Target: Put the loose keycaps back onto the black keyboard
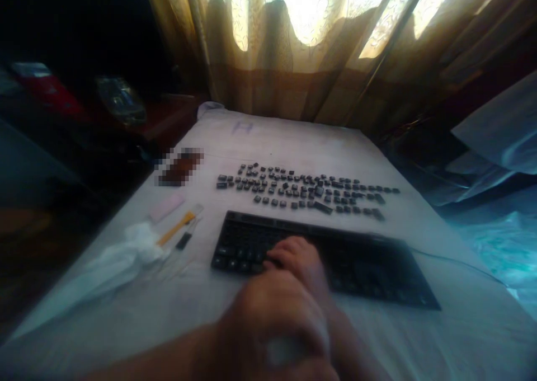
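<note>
A black keyboard (pixel 268 230) lies slantwise on the white cloth, its near right part blurred. Keys show in its left section. My right hand (pixel 297 260) rests over the left-middle keys with fingers bent and bunched together; whatever may be between the fingertips is hidden. In front of it and nearer the camera, my left hand (pixel 277 314) is closed in a fist, blurred. A pale patch shows within its grip, too smeared to name. Beyond the keyboard, loose black keycaps (pixel 293 191) lie spread in rough rows.
Left of the keyboard lie a yellow-handled brush (pixel 176 228), a crumpled white cloth (pixel 126 252), a pink block (pixel 166 207) and thin pale sticks (pixel 180 266). A pixelated item (pixel 180 168) is farther back. The keyboard's cable (pixel 457 260) runs off right. Curtains (pixel 272 79) hang behind.
</note>
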Available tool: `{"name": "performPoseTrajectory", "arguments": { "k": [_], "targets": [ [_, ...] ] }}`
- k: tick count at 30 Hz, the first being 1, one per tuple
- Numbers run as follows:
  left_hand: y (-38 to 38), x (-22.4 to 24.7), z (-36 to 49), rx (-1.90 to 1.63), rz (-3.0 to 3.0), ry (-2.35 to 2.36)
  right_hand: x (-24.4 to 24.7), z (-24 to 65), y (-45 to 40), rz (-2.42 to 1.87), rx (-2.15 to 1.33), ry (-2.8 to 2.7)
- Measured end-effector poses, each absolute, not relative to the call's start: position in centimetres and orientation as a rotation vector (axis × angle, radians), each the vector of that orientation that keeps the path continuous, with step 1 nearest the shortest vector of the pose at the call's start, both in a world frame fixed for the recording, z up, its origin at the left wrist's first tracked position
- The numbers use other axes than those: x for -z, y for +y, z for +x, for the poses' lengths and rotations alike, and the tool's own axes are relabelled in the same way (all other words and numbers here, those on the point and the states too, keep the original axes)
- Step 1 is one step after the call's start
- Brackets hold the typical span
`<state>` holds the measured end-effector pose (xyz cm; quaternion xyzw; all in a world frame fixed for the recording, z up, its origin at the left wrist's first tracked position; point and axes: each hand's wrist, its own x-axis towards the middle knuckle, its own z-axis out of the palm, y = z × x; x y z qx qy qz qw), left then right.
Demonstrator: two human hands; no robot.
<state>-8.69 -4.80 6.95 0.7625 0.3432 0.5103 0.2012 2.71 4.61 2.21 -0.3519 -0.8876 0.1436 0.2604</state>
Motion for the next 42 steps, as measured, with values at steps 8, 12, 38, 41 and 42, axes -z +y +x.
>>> {"name": "performPoseTrajectory", "arguments": {
  "k": [8,12,38,41,42],
  "targets": [
    [-2.4,-4.1,-16.0,-1.248,2.303,1.654,-2.7,2.8,4.0,-0.929,-0.419,-2.346],
    [-2.9,-3.0,-16.1,-1.112,2.404,1.629,-2.4,2.7,3.9,-0.935,-0.384,-2.345],
    [-2.8,-2.8,-16.1,-0.918,2.527,1.617,-2.7,3.5,3.9,-0.871,-0.249,-2.404],
    [-2.9,-2.9,-15.9,-0.900,2.551,1.653,-2.8,3.6,3.9,-0.882,-0.313,-2.423],
    [-2.9,-2.9,-15.9,-0.904,2.554,1.661,-2.8,3.7,4.0,-0.892,-0.344,-2.427]
  ]
}}
